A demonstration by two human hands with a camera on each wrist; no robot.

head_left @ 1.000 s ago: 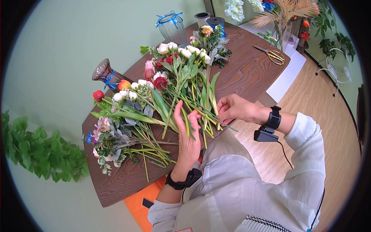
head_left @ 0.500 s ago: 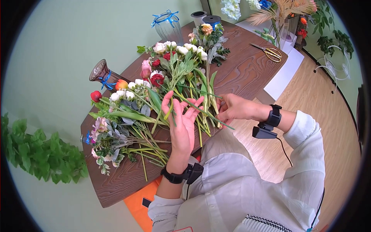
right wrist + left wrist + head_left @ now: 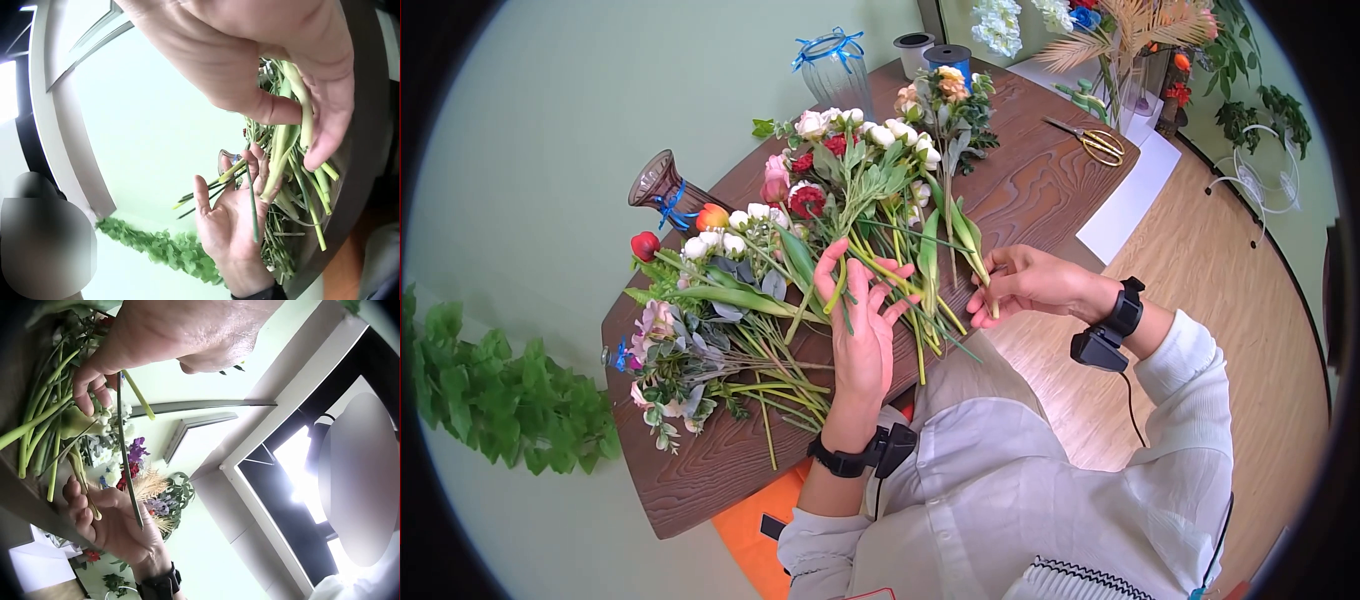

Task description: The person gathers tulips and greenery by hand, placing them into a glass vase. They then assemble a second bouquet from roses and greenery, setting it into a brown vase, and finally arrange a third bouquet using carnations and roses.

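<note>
My left hand is raised palm up at the table's front edge, holding several green flower stems that run between its curved fingers and thumb. Thin dark stem ends stick out past the palm in the right wrist view. To its right, my right hand pinches the pale lower end of a broad-leaved stem between thumb and fingers. White blooms, dark red blooms and a pink bloom lie beyond the hands, their stems pointing towards me.
More flowers lie at the left of the wooden table. A brown vase and a clear vase, both with blue ribbon, stand behind. Ribbon spools are at the back; gold-handled scissors lie at the right.
The pale broad-leaved stem has swung out to the right with my right hand, apart from the other stems. My left hand has shifted left and turned its palm up, stems still in it.
</note>
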